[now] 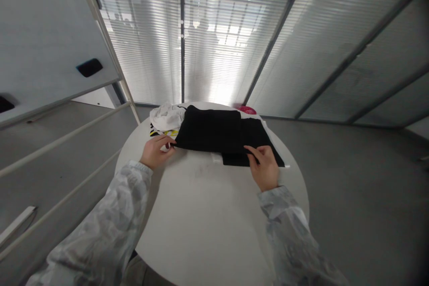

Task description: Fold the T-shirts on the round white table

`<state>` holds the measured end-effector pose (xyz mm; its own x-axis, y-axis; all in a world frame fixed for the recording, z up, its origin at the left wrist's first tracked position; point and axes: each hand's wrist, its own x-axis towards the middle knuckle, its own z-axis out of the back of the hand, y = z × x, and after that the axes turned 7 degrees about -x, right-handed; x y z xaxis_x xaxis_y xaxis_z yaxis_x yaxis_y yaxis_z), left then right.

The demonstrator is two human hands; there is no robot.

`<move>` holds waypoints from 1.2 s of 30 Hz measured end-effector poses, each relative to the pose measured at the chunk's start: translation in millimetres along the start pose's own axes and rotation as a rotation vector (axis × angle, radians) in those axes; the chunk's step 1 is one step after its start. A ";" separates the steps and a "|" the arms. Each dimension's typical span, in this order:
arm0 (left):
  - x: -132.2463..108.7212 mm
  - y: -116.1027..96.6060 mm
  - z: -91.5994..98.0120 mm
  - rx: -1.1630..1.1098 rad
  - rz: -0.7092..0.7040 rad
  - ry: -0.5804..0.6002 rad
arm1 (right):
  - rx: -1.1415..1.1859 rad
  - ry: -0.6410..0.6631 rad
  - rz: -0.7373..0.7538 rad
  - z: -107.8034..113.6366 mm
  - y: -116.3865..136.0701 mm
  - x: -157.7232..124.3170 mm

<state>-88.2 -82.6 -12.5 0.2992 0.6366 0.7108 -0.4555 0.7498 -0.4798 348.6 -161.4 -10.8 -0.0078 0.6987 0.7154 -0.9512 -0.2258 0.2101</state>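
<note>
So there's a black cloth (209,129) sitting a bit above the middle of the frame, over the far half of a round white table (204,219). 2 bare hands are on it. The left hand (157,151) has the lower left corner pinched between thumb and fingers, pretty narrow grip. The right hand (264,167) is pinching the near edge toward its right end, also narrow, so the cloth's edge runs pretty straight between the 2.

Another black piece (259,136) lies partly under it, poking out on the right side. Just left of the cloth there's a scrunched white fabric (166,117) on top of something patterned in yellow and black (154,131), mostly hidden. A pink item (247,110) peeks out at the table's far edge, can't tell what it is. Whiteboard (43,22) fills the upper left, blinds (214,71) across the top.
</note>
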 end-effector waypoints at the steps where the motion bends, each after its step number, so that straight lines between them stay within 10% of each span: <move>1: 0.1 -4.5 0.9 -0.013 -0.029 -0.070 | 0.011 -0.042 0.010 3.1 0.1 -0.4; 5: -4.0 -20.3 6.4 -0.157 -0.118 -0.142 | 0.172 -0.131 0.178 16.8 -4.0 -4.2; 16: -9.0 -32.1 4.6 -0.533 0.155 0.511 | 0.558 0.160 0.386 29.3 5.5 1.9; 21: -9.2 -34.4 10.0 -0.832 0.443 0.900 | 0.674 0.563 0.290 42.9 6.8 -6.5; 28: 9.8 -35.6 -7.1 -0.325 0.144 0.177 | 0.488 0.497 0.174 23.8 3.4 6.3; 32: 21.6 -37.0 -43.9 -0.036 -0.106 0.401 | 0.219 0.442 0.344 -3.2 6.0 26.3; 36: 22.5 -27.2 -74.3 0.110 -0.048 0.508 | 0.065 0.509 0.395 -33.3 14.3 37.7</move>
<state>-6.8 -75.3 -21.6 0.6782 0.6299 0.3785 -0.5088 0.7741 -0.3767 324.5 -115.7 -3.0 -0.5135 0.7855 0.3455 -0.8264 -0.5610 0.0471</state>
